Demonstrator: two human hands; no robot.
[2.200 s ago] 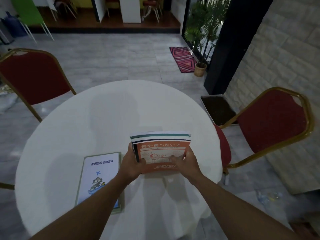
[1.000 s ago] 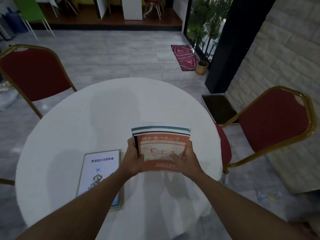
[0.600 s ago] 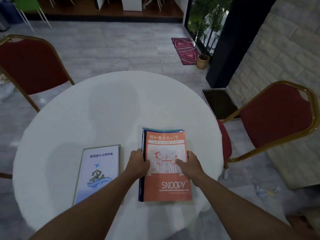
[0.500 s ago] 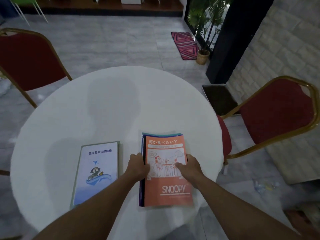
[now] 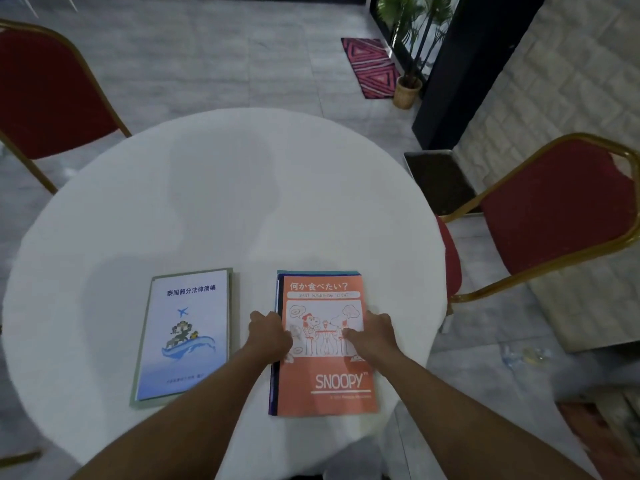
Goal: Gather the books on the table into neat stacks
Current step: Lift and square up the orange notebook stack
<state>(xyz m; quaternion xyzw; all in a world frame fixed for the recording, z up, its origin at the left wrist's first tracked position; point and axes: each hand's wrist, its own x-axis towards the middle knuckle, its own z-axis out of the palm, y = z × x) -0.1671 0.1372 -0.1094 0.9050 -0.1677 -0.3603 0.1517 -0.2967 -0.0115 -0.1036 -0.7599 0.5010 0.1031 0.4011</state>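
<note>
Now that orange-topped stack (image 5: 325, 382) is lying flat on counter (image 5: 225, 202), no longer standing on edge, left hand (image 5: 270, 332) is curling against its spine side, right hand (image 5: 375, 332) pinching opposite edge. Blue-covered stack (image 5: 187, 334) sitting just left of orange-topped stack. Tidying looking nearly finished.

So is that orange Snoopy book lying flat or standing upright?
Flat. The orange Snoopy book lies cover-up atop a stack on the white round table; left hand and right hand hold its side edges.
</note>
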